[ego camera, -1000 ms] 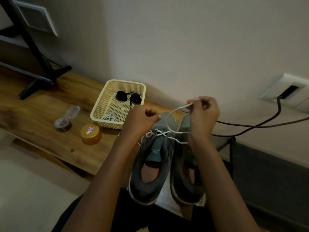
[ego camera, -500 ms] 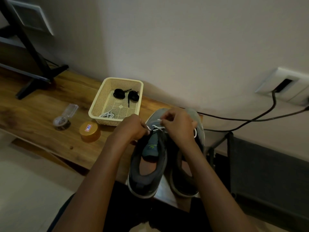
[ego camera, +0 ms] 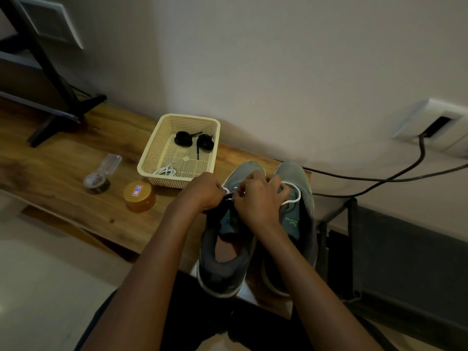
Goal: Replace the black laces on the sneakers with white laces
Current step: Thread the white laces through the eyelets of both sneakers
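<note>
Two grey sneakers (ego camera: 222,272) stand side by side at the right end of the tabletop (ego camera: 63,171), heels at its near edge. Above the left shoe, the left hand (ego camera: 202,192) and right hand (ego camera: 260,201) both pinch the white lace (ego camera: 296,196), hiding the eyelets. Near the back edge, a cream basket (ego camera: 149,160) holds coiled black laces (ego camera: 183,138) and a spare white bundle (ego camera: 166,171). An orange jar (ego camera: 139,197) and a clear case (ego camera: 102,171) sit to its left.
</note>
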The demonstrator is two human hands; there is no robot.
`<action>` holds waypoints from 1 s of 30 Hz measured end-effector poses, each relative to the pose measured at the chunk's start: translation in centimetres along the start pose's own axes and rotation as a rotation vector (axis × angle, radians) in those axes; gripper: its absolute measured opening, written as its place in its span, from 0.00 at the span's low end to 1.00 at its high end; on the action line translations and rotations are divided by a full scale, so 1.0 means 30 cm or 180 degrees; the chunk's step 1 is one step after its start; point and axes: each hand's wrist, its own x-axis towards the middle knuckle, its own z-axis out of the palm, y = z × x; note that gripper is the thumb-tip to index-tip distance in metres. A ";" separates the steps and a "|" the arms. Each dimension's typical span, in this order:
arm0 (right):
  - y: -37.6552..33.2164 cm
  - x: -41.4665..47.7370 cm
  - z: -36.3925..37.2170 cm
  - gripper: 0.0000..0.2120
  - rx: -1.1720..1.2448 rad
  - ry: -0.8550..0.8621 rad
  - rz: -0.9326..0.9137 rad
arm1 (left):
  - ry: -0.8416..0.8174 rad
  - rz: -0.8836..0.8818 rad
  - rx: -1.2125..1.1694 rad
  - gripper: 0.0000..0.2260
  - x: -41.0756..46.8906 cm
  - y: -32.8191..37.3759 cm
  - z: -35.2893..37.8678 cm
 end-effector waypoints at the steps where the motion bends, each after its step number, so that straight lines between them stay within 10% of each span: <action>1: 0.001 0.002 0.001 0.09 0.0063 -0.0007 0.0017 | -0.0004 0.0005 -0.0015 0.10 0.000 -0.001 -0.001; 30: -0.054 -0.054 0.050 0.10 0.0290 0.0376 0.0151 | -0.0212 0.0115 -0.0271 0.08 0.005 -0.015 -0.021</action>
